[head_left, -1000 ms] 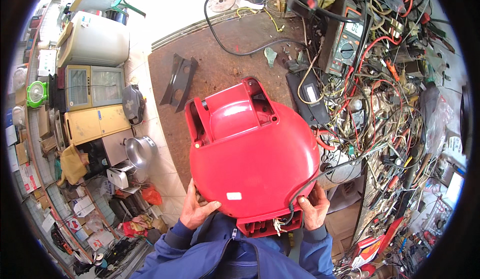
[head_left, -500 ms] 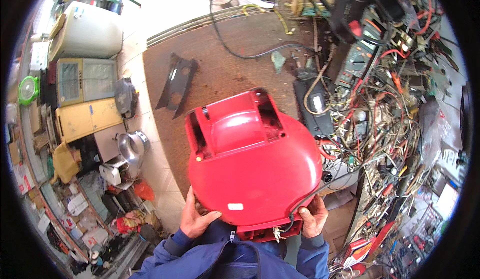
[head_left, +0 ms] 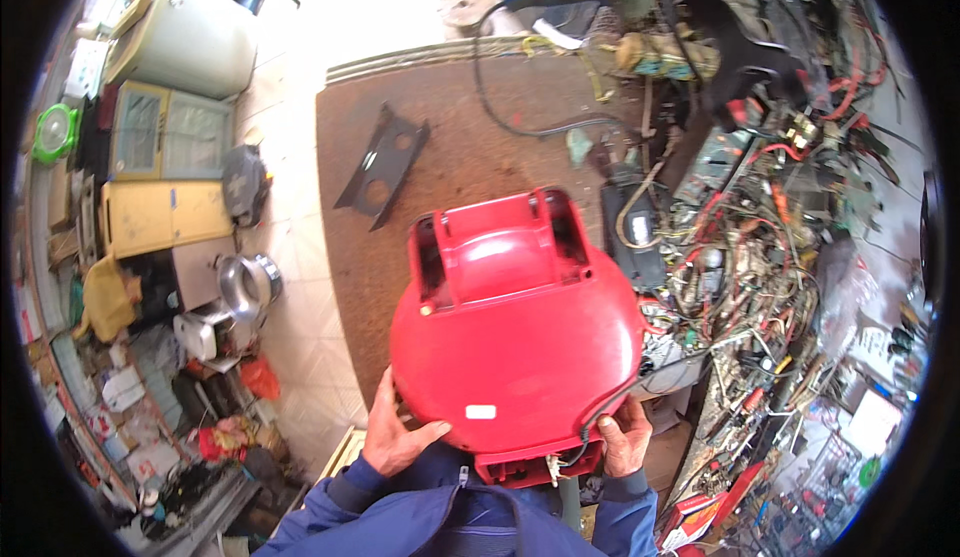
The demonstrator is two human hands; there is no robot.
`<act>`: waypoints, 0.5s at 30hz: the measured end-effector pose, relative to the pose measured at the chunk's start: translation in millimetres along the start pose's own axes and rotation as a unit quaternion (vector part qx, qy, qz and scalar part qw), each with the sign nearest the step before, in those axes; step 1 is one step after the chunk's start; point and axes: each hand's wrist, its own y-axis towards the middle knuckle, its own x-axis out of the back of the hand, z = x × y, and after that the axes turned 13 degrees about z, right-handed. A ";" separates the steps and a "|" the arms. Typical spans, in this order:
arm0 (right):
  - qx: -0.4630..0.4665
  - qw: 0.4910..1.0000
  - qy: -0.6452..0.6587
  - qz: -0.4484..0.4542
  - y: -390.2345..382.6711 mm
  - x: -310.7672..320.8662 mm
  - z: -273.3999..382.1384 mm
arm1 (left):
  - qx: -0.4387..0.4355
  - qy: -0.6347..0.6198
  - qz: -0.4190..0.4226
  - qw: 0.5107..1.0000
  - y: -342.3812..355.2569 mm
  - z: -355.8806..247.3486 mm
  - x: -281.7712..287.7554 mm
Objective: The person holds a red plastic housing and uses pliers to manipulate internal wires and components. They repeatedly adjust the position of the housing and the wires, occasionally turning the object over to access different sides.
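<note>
Left hand and right hand each grip closed on the red casing above the brown table.

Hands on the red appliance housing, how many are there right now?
2: the left hand grips the red housing at its lower left edge, the right hand at its lower right; fingers underneath are hidden.

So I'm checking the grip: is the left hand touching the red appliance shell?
Touching. The head view shows the left hand pressed against the lower left edge of the red appliance shell, thumb lying on its surface.
</note>
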 end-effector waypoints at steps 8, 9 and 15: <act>-0.021 0.925 -0.370 -0.084 15.5 -1.3 115.9 | -0.170 0.396 -0.213 0.877 52.6 -8.9 84.9; -0.001 0.903 -0.422 -0.083 29.6 -17.3 138.8 | -0.189 0.467 -0.265 0.822 71.7 -16.8 85.2; 0.250 0.793 -0.556 0.000 195.6 -69.2 178.0 | -0.202 0.462 -0.415 0.758 174.4 26.4 107.7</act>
